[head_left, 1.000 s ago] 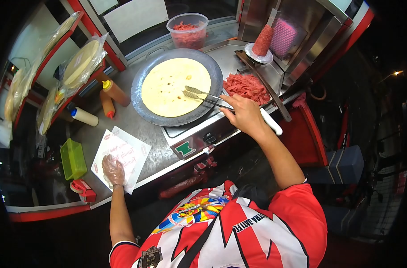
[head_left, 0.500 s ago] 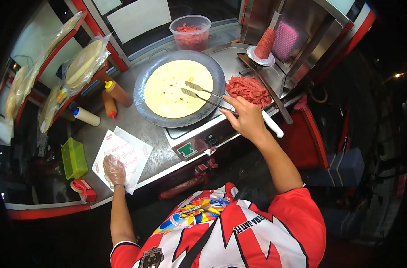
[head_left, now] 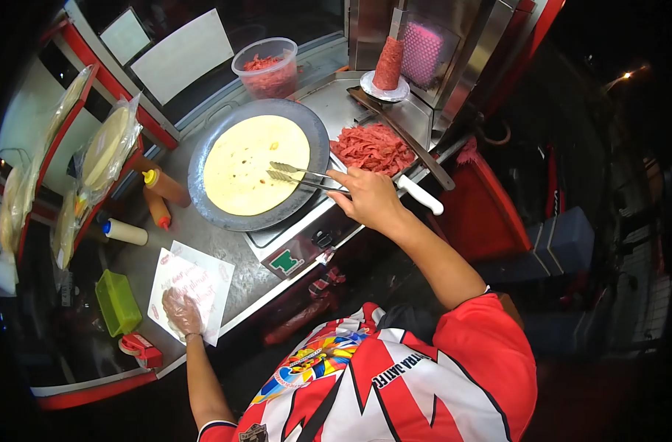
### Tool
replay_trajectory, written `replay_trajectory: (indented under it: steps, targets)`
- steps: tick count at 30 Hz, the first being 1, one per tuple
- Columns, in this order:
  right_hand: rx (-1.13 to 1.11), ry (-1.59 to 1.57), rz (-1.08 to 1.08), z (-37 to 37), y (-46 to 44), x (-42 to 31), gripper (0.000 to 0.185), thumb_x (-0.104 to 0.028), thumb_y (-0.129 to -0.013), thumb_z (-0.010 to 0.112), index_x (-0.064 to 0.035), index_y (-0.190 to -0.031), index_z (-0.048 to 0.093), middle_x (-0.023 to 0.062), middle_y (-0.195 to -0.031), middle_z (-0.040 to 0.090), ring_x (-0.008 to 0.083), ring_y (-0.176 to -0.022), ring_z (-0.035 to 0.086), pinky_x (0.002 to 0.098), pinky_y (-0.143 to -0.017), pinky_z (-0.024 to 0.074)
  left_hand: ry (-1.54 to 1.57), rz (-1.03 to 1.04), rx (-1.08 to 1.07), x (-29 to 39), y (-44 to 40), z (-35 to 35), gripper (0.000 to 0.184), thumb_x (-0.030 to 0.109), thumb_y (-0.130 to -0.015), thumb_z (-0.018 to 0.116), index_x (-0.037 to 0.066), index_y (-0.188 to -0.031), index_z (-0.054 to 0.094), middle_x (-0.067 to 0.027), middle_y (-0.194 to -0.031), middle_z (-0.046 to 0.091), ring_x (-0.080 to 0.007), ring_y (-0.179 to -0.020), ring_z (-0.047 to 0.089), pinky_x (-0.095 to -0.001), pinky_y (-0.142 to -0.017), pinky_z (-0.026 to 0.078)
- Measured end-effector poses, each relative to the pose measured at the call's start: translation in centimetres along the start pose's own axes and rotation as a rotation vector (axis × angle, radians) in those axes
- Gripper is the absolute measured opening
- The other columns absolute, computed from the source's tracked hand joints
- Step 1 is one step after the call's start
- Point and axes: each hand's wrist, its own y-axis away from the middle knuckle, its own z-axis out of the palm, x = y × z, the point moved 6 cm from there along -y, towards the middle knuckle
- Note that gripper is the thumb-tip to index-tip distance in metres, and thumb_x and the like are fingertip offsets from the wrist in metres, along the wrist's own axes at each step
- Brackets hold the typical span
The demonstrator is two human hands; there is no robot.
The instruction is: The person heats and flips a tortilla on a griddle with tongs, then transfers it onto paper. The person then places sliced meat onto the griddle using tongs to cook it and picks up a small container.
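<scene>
My right hand (head_left: pixel 376 197) grips a pair of metal tongs (head_left: pixel 315 179), whose tips lie over the right part of a pale yellow flatbread (head_left: pixel 244 166). The flatbread, with a few brown spots, sits on a round dark griddle (head_left: pixel 198 180). My left hand (head_left: pixel 181 311), in a clear plastic glove, rests flat on printed white wrapping papers (head_left: pixel 209 276) at the counter's front edge. No object shows in that hand, though its fingertips are partly blurred by the glove. Shredded reddish meat (head_left: pixel 371 147) is heaped just beyond my right hand.
A white-handled knife (head_left: pixel 422 197) lies by the meat, a long metal blade (head_left: pixel 417 147) across it. Behind stand a meat tub (head_left: pixel 266 70) and a meat cone (head_left: pixel 388 66). Left are sauce bottles (head_left: pixel 166 188), a green tray (head_left: pixel 118 303) and bagged flatbreads (head_left: pixel 106 151).
The whole view has shifted and turned slightly. The tongs' jaws are a little closer together over the flatbread. My left hand stays on the papers.
</scene>
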Motion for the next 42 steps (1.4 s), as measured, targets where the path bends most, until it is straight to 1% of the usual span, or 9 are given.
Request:
replay_trajectory:
  steps: [4,7,11,13,16,18,22,26,42]
  targets:
    - [-0.003,0.012,0.007,0.1,0.2,-0.2,0.039,-0.035,-0.092,0.076,-0.0123,-0.125,0.073,0.0122,-0.086,0.068,0.0358,-0.075,0.071,0.0483,-0.067,0.0574,-0.086,0.037,0.009,-0.2,-0.1,0.1,0.050,0.020,-0.092,0.069,-0.004,-0.134,0.058,-0.0255,-0.139,0.056,-0.0450,-0.133,0.051,-0.0548,-0.116,0.039]
    - [0.001,0.012,0.005,0.1,0.3,-0.1,0.039,-0.035,-0.092,0.075,-0.0124,-0.125,0.073,0.0120,-0.086,0.068,0.0354,-0.075,0.071,0.0483,-0.067,0.0572,0.074,-0.023,0.026,-0.4,0.0,0.2,0.049,0.019,-0.092,0.070,-0.004,-0.134,0.058,-0.0257,-0.139,0.056,-0.0452,-0.133,0.051,-0.0548,-0.116,0.039]
    - [-0.002,0.013,0.012,0.1,0.4,-0.1,0.038,-0.035,-0.093,0.075,-0.0130,-0.124,0.073,0.0117,-0.087,0.069,0.0355,-0.076,0.071,0.0483,-0.068,0.0573,0.036,-0.019,0.024,0.0,0.0,0.0,0.050,0.018,-0.091,0.070,-0.004,-0.134,0.058,-0.0258,-0.138,0.056,-0.0453,-0.133,0.051,-0.0546,-0.115,0.039]
    - [0.126,-0.055,0.045,-0.9,0.2,1.3,0.037,-0.035,-0.094,0.073,-0.0134,-0.125,0.073,0.0124,-0.090,0.070,0.0362,-0.078,0.072,0.0486,-0.070,0.0579,-0.080,0.024,0.018,0.1,-0.1,0.0,0.050,0.018,-0.091,0.070,-0.003,-0.134,0.058,-0.0253,-0.138,0.056,-0.0453,-0.132,0.051,-0.0543,-0.115,0.039]
    - [0.343,-0.078,0.085,-5.8,-0.7,4.3,0.036,-0.031,-0.099,0.066,-0.0118,-0.129,0.068,0.0176,-0.103,0.073,0.0396,-0.089,0.073,0.0500,-0.078,0.0586,0.026,-0.006,0.026,0.2,0.0,-0.2,0.051,0.017,-0.090,0.070,-0.003,-0.135,0.058,-0.0248,-0.138,0.056,-0.0452,-0.132,0.051,-0.0541,-0.115,0.040]
    - [0.220,0.123,0.323,-7.1,-1.3,8.5,0.041,-0.033,-0.100,0.064,-0.0072,-0.132,0.066,0.0224,-0.106,0.073,0.0431,-0.095,0.072,0.0537,-0.082,0.0575,0.027,-0.014,0.039,-0.7,0.2,0.2,0.051,0.017,-0.090,0.070,-0.003,-0.135,0.058,-0.0247,-0.138,0.056,-0.0453,-0.131,0.051,-0.0540,-0.114,0.040]
    - [0.269,0.284,0.420,-7.6,-1.2,14.6,0.042,-0.032,-0.101,0.062,-0.0063,-0.134,0.066,0.0231,-0.108,0.073,0.0451,-0.096,0.072,0.0550,-0.084,0.0580,0.089,-0.010,0.034,0.0,0.0,0.0,0.050,0.015,-0.089,0.070,-0.002,-0.135,0.058,-0.0250,-0.138,0.056,-0.0452,-0.132,0.051,-0.0549,-0.114,0.040]
    - [0.291,0.328,0.491,-7.5,-1.9,16.4,0.042,-0.031,-0.101,0.062,-0.0061,-0.134,0.068,0.0228,-0.109,0.074,0.0456,-0.095,0.072,0.0554,-0.084,0.0584,-0.051,-0.009,0.005,0.5,-0.2,-0.1,0.049,0.014,-0.089,0.070,-0.002,-0.134,0.058,-0.0250,-0.138,0.056,-0.0447,-0.132,0.052,-0.0556,-0.114,0.041]
    - [0.306,0.284,0.494,-5.2,-3.9,19.2,0.040,-0.030,-0.101,0.062,-0.0090,-0.134,0.068,0.0227,-0.107,0.073,0.0460,-0.095,0.073,0.0566,-0.085,0.0581,-0.137,0.066,-0.012,0.7,-0.3,-0.2,0.049,0.016,-0.089,0.067,-0.002,-0.133,0.059,-0.0245,-0.134,0.057,-0.0442,-0.129,0.053,-0.0547,-0.114,0.041]
